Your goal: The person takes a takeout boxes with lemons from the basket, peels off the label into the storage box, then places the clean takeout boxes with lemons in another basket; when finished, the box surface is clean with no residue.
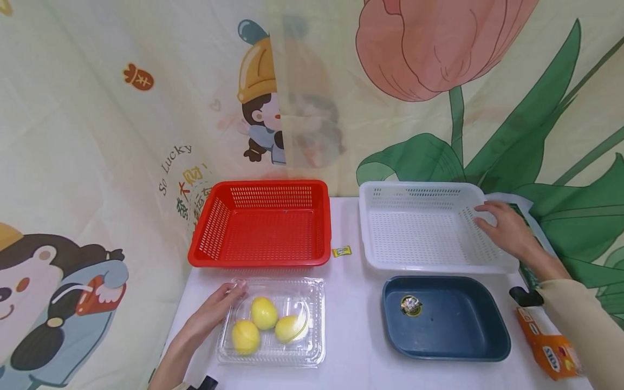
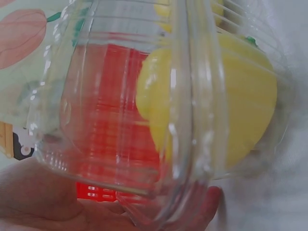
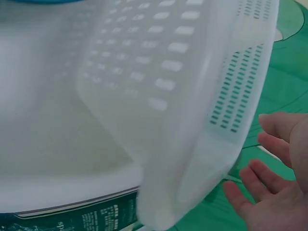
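A clear plastic container (image 1: pixel 319 325) with a lid holds three yellow, lemon-like fruits (image 1: pixel 264 313). My left hand (image 1: pixel 216 306) pinches its upper left corner; in the left wrist view the thumb and fingers of that hand (image 2: pixel 96 214) lie at the container's edge (image 2: pixel 185 125), with a yellow fruit (image 2: pixel 245 91) inside. At the right end of the white basket (image 1: pixel 414 233) is my right hand (image 1: pixel 509 230), its fingers apart and loosely bent. The right wrist view shows the hand (image 3: pixel 279 180) beside the basket's outer wall (image 3: pixel 211 154), holding nothing.
A red basket (image 1: pixel 268 235) stands behind the container. Between the baskets lies a small yellow packet (image 1: pixel 342 251). The dark blue tray (image 1: pixel 448 330) in front of the white basket holds a small round item (image 1: pixel 411 306). An orange bag (image 1: pixel 548 346) lies at the right, below the right arm.
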Demonstrator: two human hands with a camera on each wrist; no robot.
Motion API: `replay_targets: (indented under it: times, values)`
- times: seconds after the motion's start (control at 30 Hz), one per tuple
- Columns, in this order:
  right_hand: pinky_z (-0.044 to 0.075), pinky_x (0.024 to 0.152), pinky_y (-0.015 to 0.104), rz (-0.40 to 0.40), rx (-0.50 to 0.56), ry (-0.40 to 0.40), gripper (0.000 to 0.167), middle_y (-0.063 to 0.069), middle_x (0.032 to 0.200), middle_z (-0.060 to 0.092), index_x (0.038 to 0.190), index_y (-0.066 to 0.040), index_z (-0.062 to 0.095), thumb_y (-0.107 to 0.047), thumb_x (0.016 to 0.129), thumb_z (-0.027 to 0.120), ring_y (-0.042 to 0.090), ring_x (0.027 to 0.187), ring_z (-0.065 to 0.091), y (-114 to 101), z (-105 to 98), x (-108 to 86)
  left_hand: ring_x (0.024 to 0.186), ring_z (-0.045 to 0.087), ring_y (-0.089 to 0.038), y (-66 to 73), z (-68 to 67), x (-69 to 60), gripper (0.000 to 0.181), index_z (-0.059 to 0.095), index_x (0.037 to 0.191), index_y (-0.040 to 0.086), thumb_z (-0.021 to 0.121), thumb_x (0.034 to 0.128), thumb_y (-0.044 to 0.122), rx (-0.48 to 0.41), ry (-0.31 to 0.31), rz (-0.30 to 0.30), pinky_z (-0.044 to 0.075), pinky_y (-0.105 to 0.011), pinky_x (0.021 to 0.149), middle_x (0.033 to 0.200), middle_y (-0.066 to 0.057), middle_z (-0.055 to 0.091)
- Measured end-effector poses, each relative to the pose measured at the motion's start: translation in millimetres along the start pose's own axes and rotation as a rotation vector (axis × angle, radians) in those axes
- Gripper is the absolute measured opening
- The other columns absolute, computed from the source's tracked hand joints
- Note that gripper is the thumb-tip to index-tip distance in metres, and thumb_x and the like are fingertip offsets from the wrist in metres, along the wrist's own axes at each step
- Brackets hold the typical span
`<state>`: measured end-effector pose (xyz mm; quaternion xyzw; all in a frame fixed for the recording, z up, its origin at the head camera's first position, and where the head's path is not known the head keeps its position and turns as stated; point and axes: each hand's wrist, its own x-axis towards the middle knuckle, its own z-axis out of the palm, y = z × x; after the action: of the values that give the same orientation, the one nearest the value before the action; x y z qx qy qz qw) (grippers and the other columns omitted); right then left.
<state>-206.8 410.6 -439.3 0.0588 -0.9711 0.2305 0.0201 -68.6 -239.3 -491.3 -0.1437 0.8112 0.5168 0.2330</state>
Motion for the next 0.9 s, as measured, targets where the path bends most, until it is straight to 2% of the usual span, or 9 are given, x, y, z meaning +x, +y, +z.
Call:
replay_targets:
  times: [0.23,0.5,0.9]
  values:
    - [0.028,0.1,0.082,0.046,0.016,0.0,0.054,0.043,0.153,0.023,0.143,0.014,0.04,-0.023,0.106,0.053,0.065,0.132,0.029,13,5,0.5,0.144,0.039,-0.045,-1.2,2.7,-0.5,0.074,0.042,0.145,0.004,0.049,0.0993,0.062,-0.025,-0.007,-0.011,0.035,-0.069,0.111,0.15,-0.022,0.05]
    - [0.027,0.098,0.084,0.064,0.056,-0.009,0.063,0.044,0.153,0.02,0.151,0.013,0.027,-0.024,0.106,0.051,0.067,0.132,0.027,27,13,-1.0,0.144,0.037,-0.043,-1.6,6.0,-1.2,0.069,0.041,0.143,0.002,0.052,0.1009,0.056,-0.114,0.004,0.021,0.031,-0.065,0.117,0.15,-0.023,0.048]
    - [0.026,0.1,0.084,0.072,0.062,0.02,0.065,0.041,0.159,0.013,0.155,0.01,0.021,-0.02,0.106,0.051,0.068,0.135,0.025,32,21,1.2,0.151,0.023,-0.046,1.5,8.0,-2.2,0.076,0.03,0.152,0.004,0.053,0.1008,0.054,-0.2,0.001,0.014,0.016,-0.066,0.12,0.159,-0.025,0.036]
